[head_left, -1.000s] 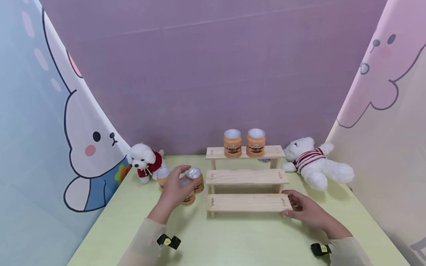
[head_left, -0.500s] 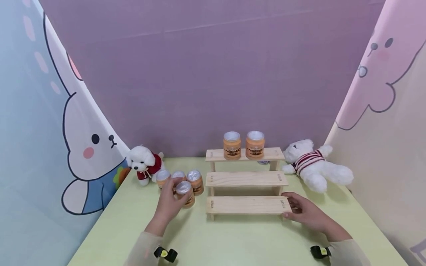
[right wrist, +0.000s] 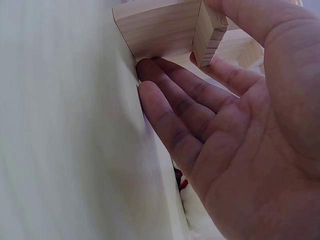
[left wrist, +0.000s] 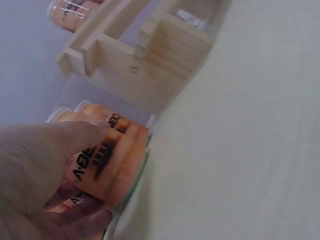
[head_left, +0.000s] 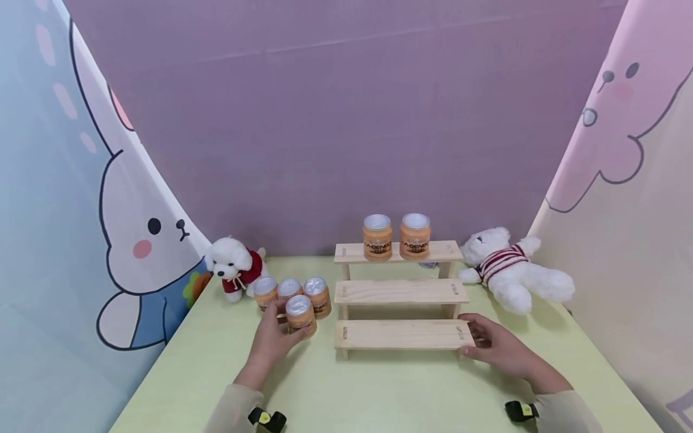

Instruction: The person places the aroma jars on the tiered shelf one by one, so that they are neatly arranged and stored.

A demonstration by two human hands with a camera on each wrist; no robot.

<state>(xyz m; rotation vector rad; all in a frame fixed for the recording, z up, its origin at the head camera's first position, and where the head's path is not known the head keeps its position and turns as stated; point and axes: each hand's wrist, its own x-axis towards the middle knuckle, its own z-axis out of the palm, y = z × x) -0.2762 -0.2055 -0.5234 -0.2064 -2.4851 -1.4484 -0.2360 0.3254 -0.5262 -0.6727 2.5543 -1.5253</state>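
Note:
My left hand (head_left: 272,341) holds the front orange jar (head_left: 300,315), its thumb on the near side and fingers around the far left side. This jar has a silvery lid and black lettering and stands upright, by its look on the table. Three similar jars, among them one at the back right (head_left: 317,296), stand close behind it. My right hand (head_left: 500,349) grips the right end of the lowest board of a three-step wooden rack (head_left: 403,334). In the right wrist view the board's end (right wrist: 212,37) lies between thumb and index finger, while the other fingers reach underneath.
Two more orange jars, a left one (head_left: 377,237) and a right one (head_left: 415,236), stand on the rack's top step. A white plush dog (head_left: 233,264) sits behind the jars at the left. Right of the rack lies a white plush bear (head_left: 514,270) in a striped top.
My left hand has come down from over the jars and moved slightly left, and now has the front jar in its grasp. My right hand stays on the rack's end.

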